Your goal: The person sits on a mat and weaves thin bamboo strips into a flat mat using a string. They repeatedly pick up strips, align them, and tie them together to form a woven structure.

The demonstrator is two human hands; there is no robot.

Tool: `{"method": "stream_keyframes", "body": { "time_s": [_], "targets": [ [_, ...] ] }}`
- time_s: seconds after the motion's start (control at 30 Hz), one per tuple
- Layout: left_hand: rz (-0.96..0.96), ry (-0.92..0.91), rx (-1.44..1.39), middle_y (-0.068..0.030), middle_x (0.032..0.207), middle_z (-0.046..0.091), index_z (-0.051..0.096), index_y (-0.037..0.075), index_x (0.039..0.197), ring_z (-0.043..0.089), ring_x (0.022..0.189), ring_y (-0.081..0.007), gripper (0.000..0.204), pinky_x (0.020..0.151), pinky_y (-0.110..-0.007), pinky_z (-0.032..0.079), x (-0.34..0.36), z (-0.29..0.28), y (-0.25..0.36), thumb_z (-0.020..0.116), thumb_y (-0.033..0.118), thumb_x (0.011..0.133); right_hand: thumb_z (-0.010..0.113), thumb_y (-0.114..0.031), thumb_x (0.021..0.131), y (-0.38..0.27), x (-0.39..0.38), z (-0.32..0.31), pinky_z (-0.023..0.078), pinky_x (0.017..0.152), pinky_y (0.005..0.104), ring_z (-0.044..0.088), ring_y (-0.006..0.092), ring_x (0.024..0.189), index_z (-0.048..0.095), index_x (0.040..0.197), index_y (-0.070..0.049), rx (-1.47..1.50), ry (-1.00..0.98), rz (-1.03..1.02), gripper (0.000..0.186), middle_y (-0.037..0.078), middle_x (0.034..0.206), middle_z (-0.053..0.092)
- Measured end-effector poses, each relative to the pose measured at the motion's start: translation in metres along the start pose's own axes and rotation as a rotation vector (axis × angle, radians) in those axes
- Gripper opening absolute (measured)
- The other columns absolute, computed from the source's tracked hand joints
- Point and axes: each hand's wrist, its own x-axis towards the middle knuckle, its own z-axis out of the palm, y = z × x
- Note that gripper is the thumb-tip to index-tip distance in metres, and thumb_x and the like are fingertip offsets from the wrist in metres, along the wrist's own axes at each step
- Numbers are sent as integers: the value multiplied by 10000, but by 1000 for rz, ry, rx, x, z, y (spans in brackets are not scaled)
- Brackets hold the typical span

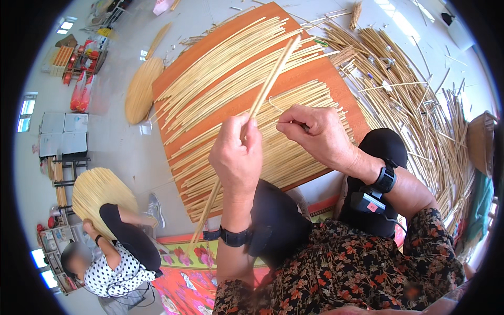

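Note:
My left hand (237,157) is closed round a few long pale straw stalks (274,73), which slant up to the right over the board. Their lower ends pass below my wrist toward the floral mat. To the right, my right hand (323,134) is pinched at the fingertips on a thin whitish string (274,103). The string curls between the held stalks and my fingers. Beneath both hands lies a reddish-brown board (359,118), with rows of similar stalks (226,65) laid side by side across it.
Loose stalks (415,113) are heaped on the floor at the right, beside a basket (480,142). Left of the board lies an oval woven straw piece (143,92). At the lower left a person (118,262) sits by another straw piece (102,197). A floral mat (197,283) lies below.

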Motion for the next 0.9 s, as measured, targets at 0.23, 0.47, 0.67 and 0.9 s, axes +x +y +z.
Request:
{"method": "stream_keyframes", "body": {
  "time_s": [0.23,0.47,0.67,0.9],
  "targets": [
    [-61,65,-143,-152,832,744,707,4,1034,744,702,-246,103,618,-339,563,-6,9,-6,755,28,946,721,-120,942,10,-7,3,585,667,387,745,335,768,776,1047,-49,-20,39,-102,139,167,826,736],
    [-52,21,-155,-153,821,743,704,-9,1038,738,693,-230,109,624,-329,557,-4,17,-4,754,25,948,705,-78,912,14,-6,2,579,658,406,725,347,753,755,980,-51,-31,65,-150,89,156,799,714],
    [-79,36,-206,-145,806,743,705,-14,1040,738,694,-204,111,626,-314,554,-5,20,-10,755,17,946,697,-73,905,15,-5,2,572,653,415,715,351,742,745,959,-51,-49,67,-136,75,150,777,699],
    [-83,27,-218,-135,815,747,707,-13,1042,739,704,-185,111,640,-305,557,-5,21,-10,754,11,944,692,-80,907,18,-5,1,573,657,418,715,355,747,740,951,-47,-54,67,-139,72,152,779,699]
  ]
}}
